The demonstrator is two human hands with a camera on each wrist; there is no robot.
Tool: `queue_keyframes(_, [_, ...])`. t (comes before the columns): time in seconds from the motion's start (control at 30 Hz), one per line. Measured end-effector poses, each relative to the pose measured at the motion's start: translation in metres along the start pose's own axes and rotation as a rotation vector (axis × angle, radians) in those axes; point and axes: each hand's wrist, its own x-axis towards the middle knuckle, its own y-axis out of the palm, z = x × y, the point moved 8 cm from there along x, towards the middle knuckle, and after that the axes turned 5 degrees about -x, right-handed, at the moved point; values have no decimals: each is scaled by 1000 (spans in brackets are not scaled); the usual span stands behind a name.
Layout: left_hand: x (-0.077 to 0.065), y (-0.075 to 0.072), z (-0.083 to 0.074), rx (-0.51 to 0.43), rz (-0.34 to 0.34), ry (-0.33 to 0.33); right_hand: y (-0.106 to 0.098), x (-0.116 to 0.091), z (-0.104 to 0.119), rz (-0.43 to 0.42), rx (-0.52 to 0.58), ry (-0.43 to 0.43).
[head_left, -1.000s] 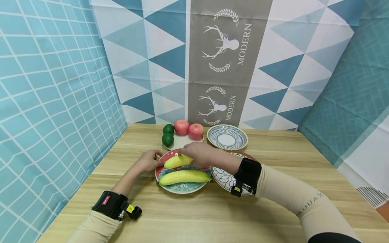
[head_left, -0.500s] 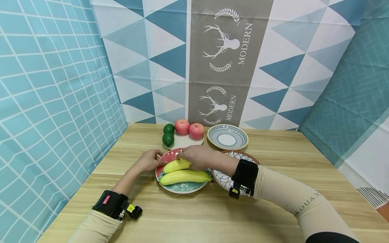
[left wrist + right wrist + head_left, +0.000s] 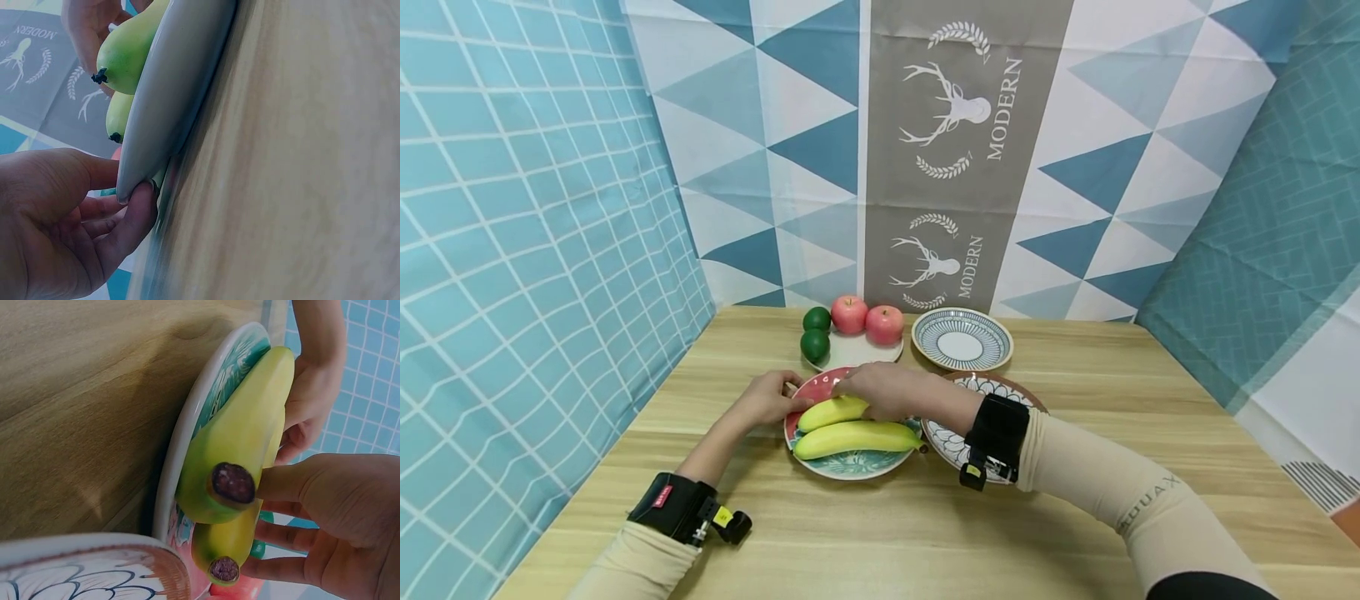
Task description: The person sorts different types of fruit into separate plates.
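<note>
A red and green patterned plate (image 3: 850, 468) lies on the table with two bananas on it. My left hand (image 3: 766, 398) pinches the plate's left rim, thumb on one face and fingers on the other, as the left wrist view shows. The nearer banana (image 3: 857, 439) lies across the middle of the plate. Right behind it, the farther banana (image 3: 831, 413) is held by my right hand (image 3: 887, 390), which hides its right end in the head view. In the right wrist view, the fingers (image 3: 281, 536) reach along the farther banana's outer side, and both dark stem ends show.
Behind, a cream plate (image 3: 867, 356) bears two red apples (image 3: 884, 325) and two dark green fruits (image 3: 815, 345). A blue-striped plate (image 3: 961, 346) stands back right. A brown-rimmed flower plate (image 3: 946, 440) sits close to the right, partly under my right forearm.
My right hand has drawn the farther banana nearer to me, closing the gap to the nearer banana, then slid it slightly left. My left hand stays at the plate rim.
</note>
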Motion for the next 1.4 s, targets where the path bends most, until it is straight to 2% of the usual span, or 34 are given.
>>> queue_keyframes(0.1, [0,1,1,-7,2,-10,4,3,0,3,10,-12])
queue_keyframes(0.73, [-1,0,-3,4,-3,30,8,7,-4,0,8,-24])
queue_keyframes(0.93, [-2,-1,-1,-2,-6,5,4,5,-6,-25,28,-26])
queue_keyframes(1.4, [-2,2,0,1,-16,-8,-10,-20,-24,-126,92,-16])
